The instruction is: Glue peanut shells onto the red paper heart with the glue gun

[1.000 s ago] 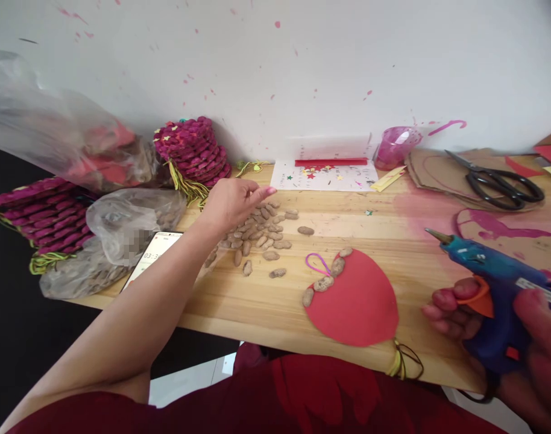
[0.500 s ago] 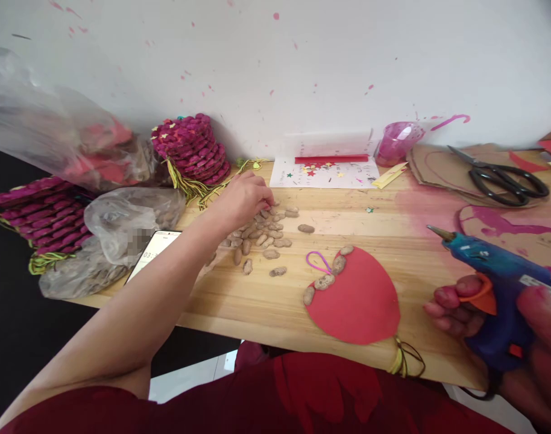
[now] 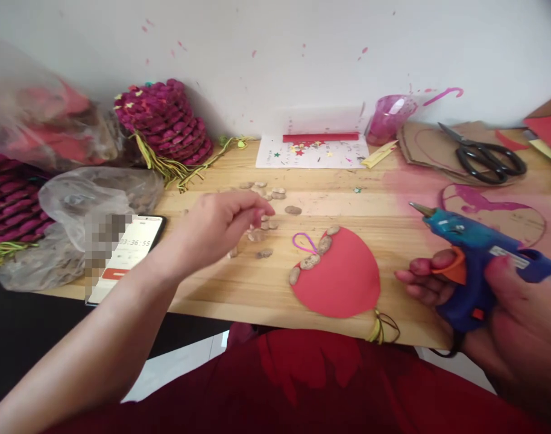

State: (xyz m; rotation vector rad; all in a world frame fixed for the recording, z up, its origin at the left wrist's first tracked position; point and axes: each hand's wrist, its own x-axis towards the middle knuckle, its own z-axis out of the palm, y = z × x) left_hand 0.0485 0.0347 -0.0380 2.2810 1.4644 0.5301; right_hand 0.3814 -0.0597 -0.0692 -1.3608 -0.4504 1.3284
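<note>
Left hand (image 3: 221, 226) is over the peanuts (image 3: 278, 193) loose on the surface (image 3: 239, 289). Fingers bunched and blurred, can't tell if one's pinched. Shells look light, rough, brittle, so pinch gently mid-waist. Right hand (image 3: 506, 319) wrapped round glue gun (image 3: 478, 250), nozzle clear of red paper (image 3: 343, 283).

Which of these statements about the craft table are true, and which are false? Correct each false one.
1. The right hand grips a blue glue gun. True.
2. The scissors lie on the red paper. False: they lie on cardboard near the wall.
3. Edge peanuts line the red paper's upper left rim. True.
4. The left hand rests on the phone. False: it is above the loose peanuts, to the right of the phone.
</note>
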